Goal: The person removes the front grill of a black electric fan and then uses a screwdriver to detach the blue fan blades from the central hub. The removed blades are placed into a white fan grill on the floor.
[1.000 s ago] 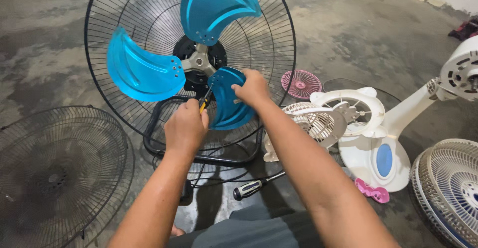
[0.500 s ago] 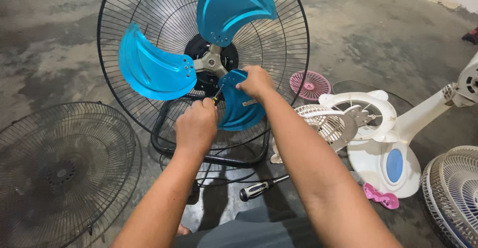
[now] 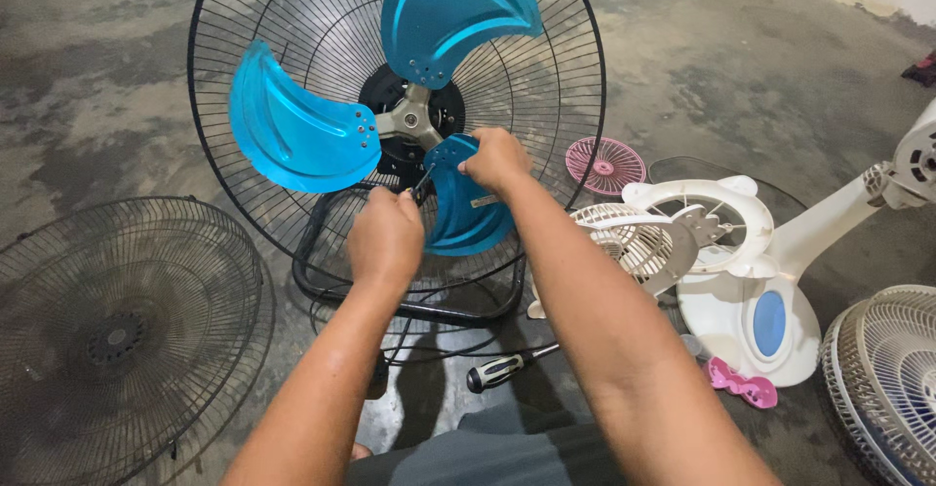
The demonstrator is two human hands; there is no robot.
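Note:
A large floor fan with a black wire guard stands on the concrete floor, its front open. It carries three shiny blue blades on a grey hub. My left hand is closed around a small screwdriver whose tip points at the base of the lowest blue blade. My right hand grips the top edge of that same blade, close to the hub.
A detached black wire guard lies at the left. A black-handled screwdriver lies on the floor near my knees. At the right are white fan parts, a small pink grille, a pink piece and another white guard.
The view has shifted slightly. My left hand has moved up a little, so the screwdriver's yellow part is hidden by my fingers. My right hand stays on the lowest blade.

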